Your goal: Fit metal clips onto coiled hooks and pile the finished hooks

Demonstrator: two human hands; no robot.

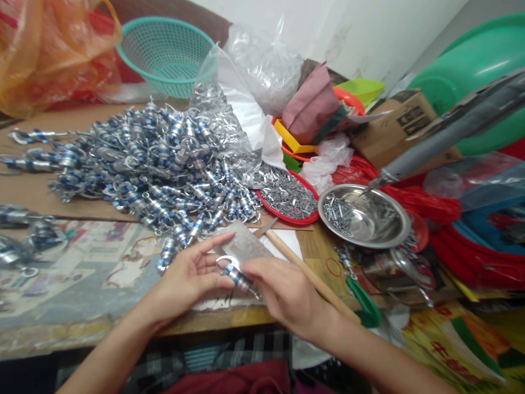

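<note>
A small silver-and-blue metal fitting with a curved hook (233,273) is held between my two hands above the bench's front edge. My left hand (194,271) steadies its left end with the thumb and lower fingers, the index finger stretched out above. From the other side, my right hand (283,287) pinches the fitting with curled fingers; its fingertips are partly hidden. Beneath the hands lies a flat grey metal plate (246,243). A hammer with a wooden handle (303,268) rests just right of it, passing behind my right hand.
A large heap of similar fittings (143,148) covers the bench at left. Beyond the plate, a red dish (301,220) and a steel bowl (394,232) contain small metal pins. A grey bar (435,131) slants over the bowl. Green-handled scissors (365,301) lie at the right edge.
</note>
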